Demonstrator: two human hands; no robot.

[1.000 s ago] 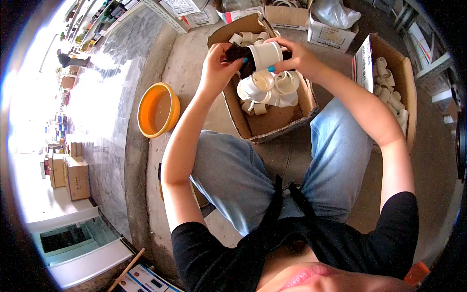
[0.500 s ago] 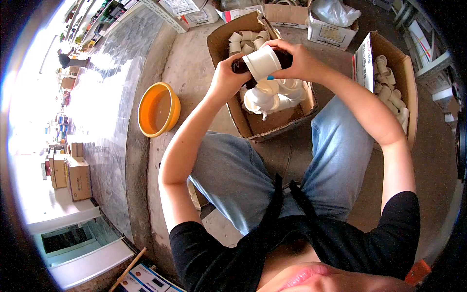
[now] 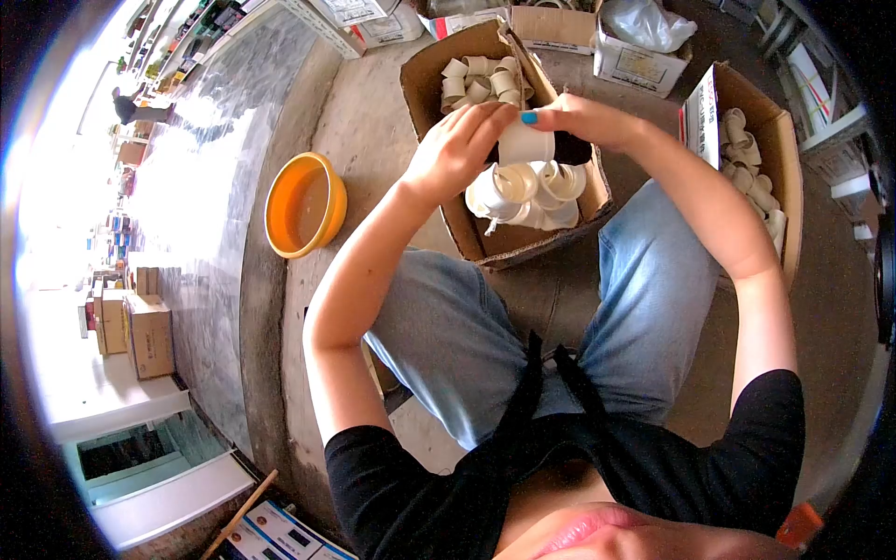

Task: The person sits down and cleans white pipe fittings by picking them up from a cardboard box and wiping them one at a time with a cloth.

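A white plastic pipe fitting point(image 3: 526, 147) is held up in front of me, above an open cardboard box point(image 3: 485, 254). Dark cloth-like material point(image 3: 571, 149) sticks out at both ends of the fitting. My left hand point(image 3: 459, 147) curls over its left end, fingers on top. From the other side my right hand point(image 3: 590, 121) grips it, with the blue-nailed thumb laid on the upper edge and the other fingers mostly hidden. Larger white pipe fittings point(image 3: 511, 191) sit in the near part of the box, just below my hands. Smaller cream fittings point(image 3: 478, 82) fill its far part.
A yellow basin point(image 3: 306, 205) stands on the floor to the left. On the right is another cardboard box point(image 3: 789, 187) of cream fittings point(image 3: 744, 168). A white carton with a plastic bag point(image 3: 644, 23) sits behind. A distant person point(image 3: 126, 107) is at far left.
The fitting has moved slightly right and down and has been turned between my hands. My left fingers now lie over its top, and my right thumb has shifted from its lower edge to its upper edge.
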